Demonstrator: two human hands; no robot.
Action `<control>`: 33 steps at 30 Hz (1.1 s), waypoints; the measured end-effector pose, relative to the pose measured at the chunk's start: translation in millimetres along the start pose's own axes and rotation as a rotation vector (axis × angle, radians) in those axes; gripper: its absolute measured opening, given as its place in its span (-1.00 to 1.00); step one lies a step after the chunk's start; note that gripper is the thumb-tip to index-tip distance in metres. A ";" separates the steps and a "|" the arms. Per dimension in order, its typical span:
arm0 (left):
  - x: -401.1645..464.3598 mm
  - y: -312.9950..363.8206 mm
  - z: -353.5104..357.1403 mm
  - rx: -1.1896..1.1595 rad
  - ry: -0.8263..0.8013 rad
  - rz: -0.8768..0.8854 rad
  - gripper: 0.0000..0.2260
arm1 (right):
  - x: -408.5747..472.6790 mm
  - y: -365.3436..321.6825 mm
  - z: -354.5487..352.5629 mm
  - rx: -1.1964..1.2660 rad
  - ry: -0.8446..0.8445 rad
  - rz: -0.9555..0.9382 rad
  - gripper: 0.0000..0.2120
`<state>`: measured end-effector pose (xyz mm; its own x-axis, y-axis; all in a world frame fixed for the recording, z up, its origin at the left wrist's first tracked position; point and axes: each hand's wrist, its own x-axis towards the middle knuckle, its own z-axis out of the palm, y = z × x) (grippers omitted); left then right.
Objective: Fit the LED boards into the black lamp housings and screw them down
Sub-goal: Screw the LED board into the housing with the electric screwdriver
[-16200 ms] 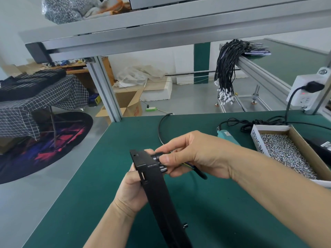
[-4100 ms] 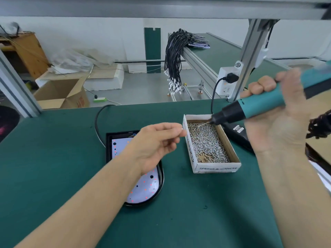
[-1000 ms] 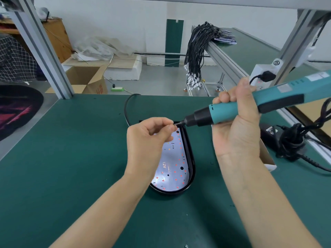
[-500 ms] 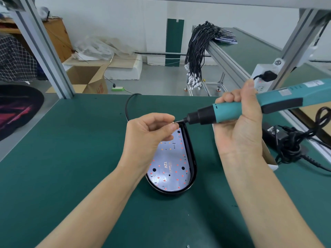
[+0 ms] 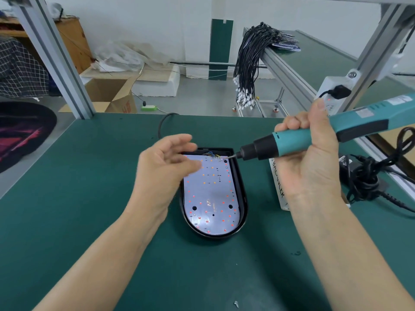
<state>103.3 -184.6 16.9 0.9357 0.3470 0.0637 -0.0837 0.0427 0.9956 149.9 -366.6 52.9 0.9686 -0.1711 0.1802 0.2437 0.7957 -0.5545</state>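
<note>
A black lamp housing [image 5: 243,194] with a rounded near end lies in the middle of the green bench. A white LED board [image 5: 210,194] dotted with red and orange LEDs sits inside it, with wires at its far edge. My right hand [image 5: 310,160] grips a teal electric screwdriver [image 5: 318,135]; its bit points at the board's far right corner hole. My left hand [image 5: 166,169] hovers over the housing's left side with relaxed fingers and holds nothing that I can see.
A cardboard screw box [image 5: 277,185] stands right of the housing, mostly hidden behind my right hand. A black power adapter with coiled cable [image 5: 368,176] lies further right. One loose screw [image 5: 235,303] lies near the bench's front. A black cable [image 5: 162,124] runs off the far edge.
My left hand has let go at the screwdriver tip, spread its fingers and drawn back to the left. The bit has dropped onto the board's far right corner.
</note>
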 end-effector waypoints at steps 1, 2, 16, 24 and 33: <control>2.0 -2.3 -5.7 0.060 0.099 0.001 -0.63 | -1.9 0.2 -1.9 -0.016 -0.009 0.014 -0.76; 3.6 -5.3 -10.8 0.144 0.183 -0.019 -0.64 | -4.3 1.2 -3.7 -0.032 -0.017 0.031 -0.76; -2.7 -29.5 -3.3 0.537 -0.112 -0.365 -0.32 | -30.6 16.1 -30.8 -0.234 -0.086 0.151 -0.72; -2.7 -32.4 -2.4 0.477 -0.119 -0.353 -0.60 | -32.7 22.4 -35.8 -0.251 -0.105 0.188 -0.69; -2.7 -32.8 -1.8 0.453 -0.125 -0.353 -0.62 | -31.9 25.2 -39.4 -0.266 -0.110 0.183 -0.71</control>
<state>102.9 -185.3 -16.0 0.9158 0.2702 -0.2970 0.3696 -0.2784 0.8865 127.1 -364.0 1.2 0.9900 0.0359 0.1365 0.0843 0.6253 -0.7758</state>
